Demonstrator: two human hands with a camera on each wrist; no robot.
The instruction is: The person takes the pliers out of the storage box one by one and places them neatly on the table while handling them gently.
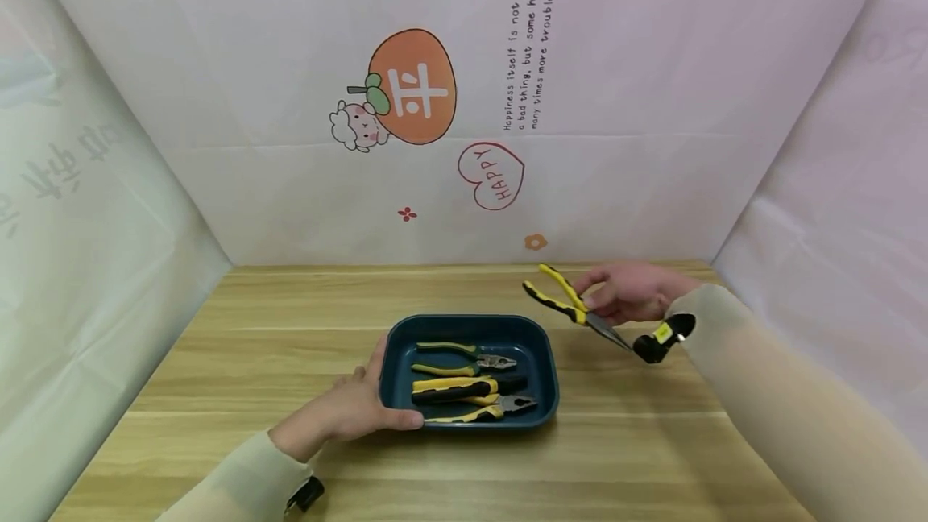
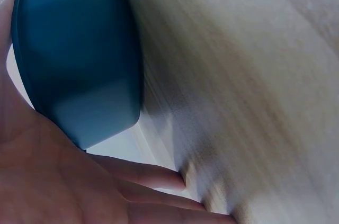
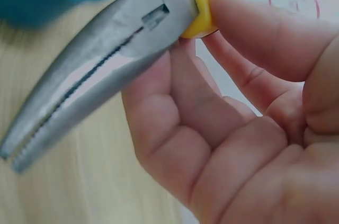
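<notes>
My right hand (image 1: 631, 292) holds long-nose pliers (image 1: 605, 330) above the table, to the right of a dark blue tray (image 1: 542, 409). Thumb and fingertips pinch the pliers near the pivot, with the yellow-and-black handles spread and the tapered jaws pointing toward me and right. In the right wrist view, the jaws (image 3: 100, 54) show serrated inner edges. At the tray's left end is my left hand (image 1: 355, 409), its thumb along the near rim. The left wrist view shows straight fingers (image 2: 159, 205) reaching down to the tabletop beside the tray wall (image 2: 79, 49).
Inside the tray lie green-and-yellow combination pliers (image 1: 496, 362), a yellow-and-black-handled tool with a dark head (image 1: 464, 389), and yellow-and-black combination pliers (image 1: 516, 403). The tray stands on a wood-grain table (image 1: 304, 329). A printed white sheet (image 1: 616, 103) rises behind, with white sheets at both sides.
</notes>
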